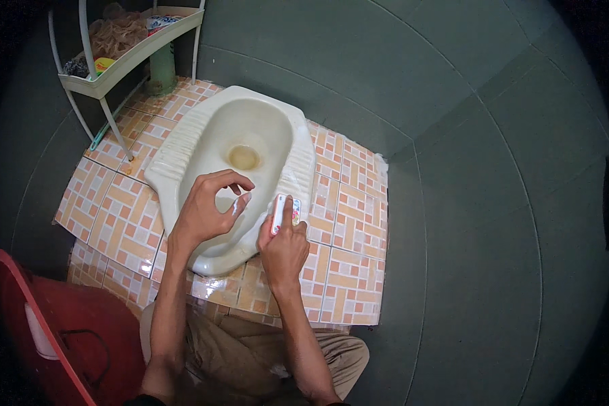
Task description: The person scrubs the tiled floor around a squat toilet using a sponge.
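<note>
Over the front part of a white squat toilet [298, 159], my left hand [206, 208] is raised with its fingers curved. A gap shows between thumb and forefinger, and a whitish patch lies on the thumb. My right hand [284, 247], just to the right at the toilet's edge, is closed round a small white rectangular object with a red side and colourful print [278, 206]. The forefinger lies along its top face. What kind of object it is cannot be made out. Yellowish water [243, 157] stands in the toilet's drain hole.
A red tub [81, 325] with a pale handled container [40, 331] at its rim stands at lower left. At upper left, a white rack [132, 57] holds crumpled bags and packets, with a green cylinder [162, 71] behind. Dark green walls [480, 203] border the tiled floor [348, 267].
</note>
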Available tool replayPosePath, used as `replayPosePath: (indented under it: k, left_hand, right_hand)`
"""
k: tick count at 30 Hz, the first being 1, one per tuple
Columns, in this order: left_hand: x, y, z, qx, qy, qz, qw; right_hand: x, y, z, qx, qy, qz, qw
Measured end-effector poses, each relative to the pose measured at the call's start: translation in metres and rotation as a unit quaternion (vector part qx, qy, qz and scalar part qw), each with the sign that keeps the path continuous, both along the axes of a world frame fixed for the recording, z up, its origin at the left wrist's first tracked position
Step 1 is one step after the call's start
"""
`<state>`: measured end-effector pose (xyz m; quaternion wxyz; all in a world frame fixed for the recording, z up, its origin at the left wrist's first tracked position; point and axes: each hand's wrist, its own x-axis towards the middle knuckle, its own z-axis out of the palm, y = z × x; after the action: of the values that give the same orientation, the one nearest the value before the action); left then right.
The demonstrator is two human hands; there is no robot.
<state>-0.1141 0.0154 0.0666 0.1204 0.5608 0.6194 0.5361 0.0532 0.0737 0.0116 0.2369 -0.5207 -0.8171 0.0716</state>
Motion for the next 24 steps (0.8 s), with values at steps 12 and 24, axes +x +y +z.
replayPosePath:
  k: [12,24]
  left_hand:
    - [-0.002,-0.002,0.0,0.001,-0.01,-0.004,1.0]
    - [-0.001,-0.001,-0.001,-0.007,0.005,0.0,1.0]
  right_hand:
    - [0.054,0.022,0.003,-0.004,0.01,-0.004,1.0]
    - [0.055,0.023,-0.001,0.0,0.012,0.08,0.997]
